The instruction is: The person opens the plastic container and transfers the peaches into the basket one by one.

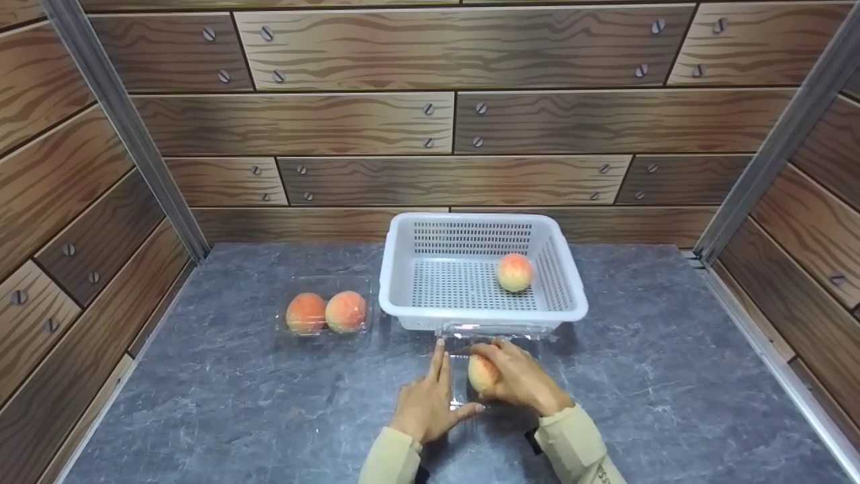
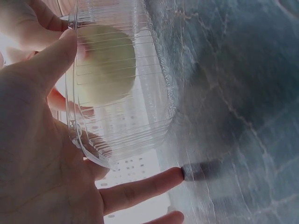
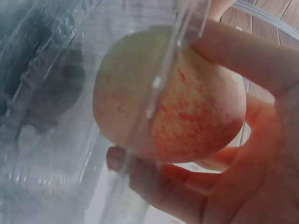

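My right hand [image 1: 525, 378] holds a yellow-red peach [image 1: 482, 374], fingers and thumb curled round it. In the right wrist view the peach [image 3: 201, 112] is partly inside a clear plastic clamshell box, seen through its wall. My left hand [image 1: 422, 405] steadies this clamshell box [image 2: 140, 123] from the left. Its fingers are stretched out along the side, and the thumb lies along the near rim. The raised clear lid [image 1: 494, 330] stands at the far side, close to the basket.
A white slotted basket [image 1: 484, 314] stands behind the hands, with one peach [image 1: 514, 272] inside it. To its left sits another clear clamshell box [image 1: 324, 279] holding two peaches [image 1: 345, 312]. Wood-patterned walls [image 1: 376, 124] enclose the grey marbled table [image 1: 222, 403].
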`<state>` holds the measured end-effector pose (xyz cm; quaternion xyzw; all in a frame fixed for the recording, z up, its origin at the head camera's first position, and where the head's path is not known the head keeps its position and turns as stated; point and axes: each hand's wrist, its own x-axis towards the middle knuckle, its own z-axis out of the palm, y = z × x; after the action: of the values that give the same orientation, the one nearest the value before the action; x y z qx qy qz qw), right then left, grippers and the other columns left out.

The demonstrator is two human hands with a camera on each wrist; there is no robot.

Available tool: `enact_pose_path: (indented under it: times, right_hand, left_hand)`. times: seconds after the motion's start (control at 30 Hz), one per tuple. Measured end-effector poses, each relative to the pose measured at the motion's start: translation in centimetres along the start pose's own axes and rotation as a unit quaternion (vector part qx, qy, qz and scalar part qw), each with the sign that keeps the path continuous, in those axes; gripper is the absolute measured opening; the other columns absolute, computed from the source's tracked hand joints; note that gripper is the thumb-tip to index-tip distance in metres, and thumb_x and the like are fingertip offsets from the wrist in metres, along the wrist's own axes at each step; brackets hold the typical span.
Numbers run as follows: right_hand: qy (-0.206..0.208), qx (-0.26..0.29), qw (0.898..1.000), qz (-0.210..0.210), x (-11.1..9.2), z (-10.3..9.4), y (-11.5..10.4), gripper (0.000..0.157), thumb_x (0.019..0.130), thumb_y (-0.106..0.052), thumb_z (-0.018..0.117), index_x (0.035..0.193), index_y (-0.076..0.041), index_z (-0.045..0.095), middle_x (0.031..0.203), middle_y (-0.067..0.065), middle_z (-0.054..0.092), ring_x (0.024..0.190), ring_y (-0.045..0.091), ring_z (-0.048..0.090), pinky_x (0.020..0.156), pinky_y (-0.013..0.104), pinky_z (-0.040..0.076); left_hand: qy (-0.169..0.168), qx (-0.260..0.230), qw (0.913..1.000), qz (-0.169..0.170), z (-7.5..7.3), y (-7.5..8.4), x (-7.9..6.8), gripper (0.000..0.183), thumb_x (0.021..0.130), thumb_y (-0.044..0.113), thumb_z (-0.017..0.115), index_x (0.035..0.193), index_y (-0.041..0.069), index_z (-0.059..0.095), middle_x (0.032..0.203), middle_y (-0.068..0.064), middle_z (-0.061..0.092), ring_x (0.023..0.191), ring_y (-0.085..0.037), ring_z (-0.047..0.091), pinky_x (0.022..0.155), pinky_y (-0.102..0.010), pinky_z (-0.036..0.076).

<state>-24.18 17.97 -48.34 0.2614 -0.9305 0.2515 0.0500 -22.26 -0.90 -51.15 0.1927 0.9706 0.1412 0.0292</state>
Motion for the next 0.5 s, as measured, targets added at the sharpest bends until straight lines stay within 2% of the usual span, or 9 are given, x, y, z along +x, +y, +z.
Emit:
enact_pose_path:
  times: [0.2,0.5]
  right_hand:
    - [-0.024,-0.003,1.0,0.008,-0.3,-0.9,0.3,0.065,0.062,-0.006,0.089,0.123,0.001,0.066,0.106,0.019,0.06,0.09,0.036,0.062,0.075,0.054,0.056]
    - [-0.044,0.012,0.999,0.012,-0.6,-1.8,0.5,0.065,0.06,-0.005,0.085,0.122,-0.002,0.067,0.109,0.018,0.06,0.089,0.034,0.061,0.075,0.054,0.056]
  left_hand:
    - [-0.007,-0.02,0.9998,-0.003,0.0,0.0,0.1,0.105,0.087,0.071,0.06,0.155,-0.005,0.033,0.167,-0.016,0.018,0.105,-0.043,0.066,0.084,-0.053,0.057]
    - [-0.003,-0.021,0.9998,-0.001,0.0,-0.1,0.1,0.105,0.087,0.071,0.06,0.155,-0.005,0.033,0.167,-0.016,0.018,0.102,-0.043,0.067,0.083,-0.052,0.058]
